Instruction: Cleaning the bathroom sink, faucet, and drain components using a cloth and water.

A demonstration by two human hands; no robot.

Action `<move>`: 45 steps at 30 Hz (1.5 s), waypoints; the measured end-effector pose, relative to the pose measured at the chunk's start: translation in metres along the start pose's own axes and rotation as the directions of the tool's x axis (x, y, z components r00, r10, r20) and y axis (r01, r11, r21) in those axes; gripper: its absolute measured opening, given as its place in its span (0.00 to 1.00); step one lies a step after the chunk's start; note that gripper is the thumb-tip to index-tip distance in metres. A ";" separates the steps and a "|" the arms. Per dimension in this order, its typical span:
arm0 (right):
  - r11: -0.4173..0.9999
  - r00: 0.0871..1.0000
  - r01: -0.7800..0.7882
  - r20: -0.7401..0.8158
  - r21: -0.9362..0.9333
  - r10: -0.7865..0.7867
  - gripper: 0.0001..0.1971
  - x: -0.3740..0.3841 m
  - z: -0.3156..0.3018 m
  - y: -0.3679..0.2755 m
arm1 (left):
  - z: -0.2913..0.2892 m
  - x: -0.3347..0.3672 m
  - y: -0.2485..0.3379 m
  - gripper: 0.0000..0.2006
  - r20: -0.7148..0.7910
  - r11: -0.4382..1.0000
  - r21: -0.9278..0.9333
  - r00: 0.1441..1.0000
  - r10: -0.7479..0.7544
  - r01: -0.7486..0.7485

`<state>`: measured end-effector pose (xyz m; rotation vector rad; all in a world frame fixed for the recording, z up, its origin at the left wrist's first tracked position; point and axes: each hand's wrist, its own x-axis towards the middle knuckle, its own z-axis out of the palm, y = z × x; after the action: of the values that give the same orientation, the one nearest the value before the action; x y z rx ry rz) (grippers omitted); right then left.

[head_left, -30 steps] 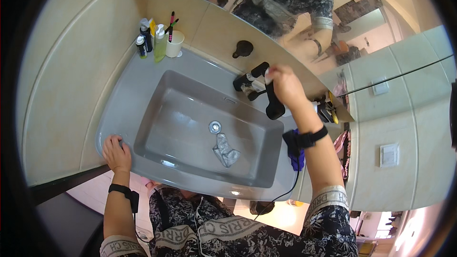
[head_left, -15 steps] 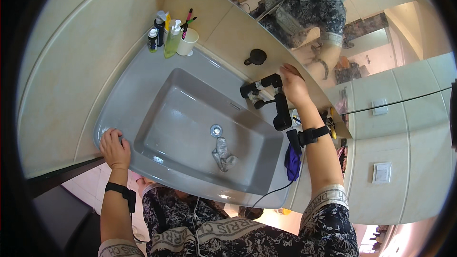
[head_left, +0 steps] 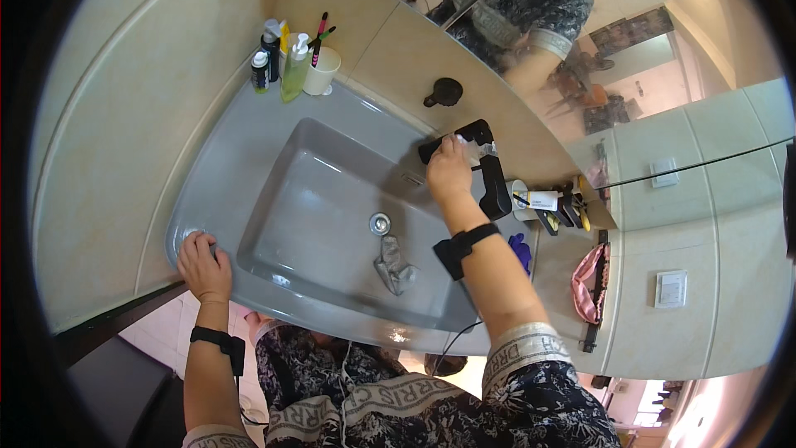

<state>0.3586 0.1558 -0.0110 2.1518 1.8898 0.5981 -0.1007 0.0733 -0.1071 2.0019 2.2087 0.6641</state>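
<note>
Fingers of the bare left hand (head_left: 204,265) are spread and slightly curled over the smooth grey rim of the wide rectangular sink (head_left: 257,297), resting there with nothing visible in the grasp. Farther forward, the bare right hand (head_left: 448,170) has its fingers bent against the matte black, angular tap-like fixture (head_left: 494,182); a small whitish patch shows at the fingertips, and I cannot tell whether they grip it or only press.

That fixture stands on the sink's back ledge, under and just right of the right hand. One arm runs from behind the fingers rightward and away to a corner; the other, its longer visible axis, turns from that corner back toward the person, its blunt end pointing at the sink's right rear edge. Room is tight beyond the right hand — the beige tiled wall (head_left: 390,41) rises close behind the fixture — and a white tube (head_left: 543,201) lies to that hand's right.

Between the hands the basin is open down to its floor, where a round silver drain (head_left: 380,224) sits nearer the right hand. Just on the person's side of it lies a crumpled grey cloth (head_left: 394,265), its long axis slanting from the drain toward the front and a little rightward, well clear of both hands.
</note>
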 end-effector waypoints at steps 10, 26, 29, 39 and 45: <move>-0.714 0.470 0.239 0.565 0.659 0.678 0.16 -0.014 0.037 0.018 | 0.000 -0.001 -0.001 0.10 0.013 1.000 -0.013 1.000 0.028 -0.028; -0.082 0.479 -0.188 0.164 0.979 0.862 0.13 0.004 0.030 -0.062 | 0.002 0.001 0.005 0.09 0.033 0.996 0.068 0.998 0.061 -0.063; -0.246 0.515 -0.128 0.277 0.961 0.811 0.14 0.009 0.013 -0.072 | -0.002 -0.001 -0.006 0.10 0.010 0.994 0.096 0.998 0.058 -0.059; 0.194 0.926 -0.302 0.238 0.933 0.293 0.21 0.050 0.009 -0.133 | -0.006 0.001 -0.002 0.09 0.007 0.996 0.061 0.998 0.059 -0.059; 0.552 0.958 0.166 -0.266 0.817 0.107 0.24 0.122 0.044 -0.164 | -0.002 0.004 0.007 0.09 -0.008 0.994 0.048 0.995 0.099 -0.098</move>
<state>0.2422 0.3048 -0.0994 2.6387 2.7851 -0.0956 -0.0954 0.0771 -0.1016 2.1474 2.1631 0.6397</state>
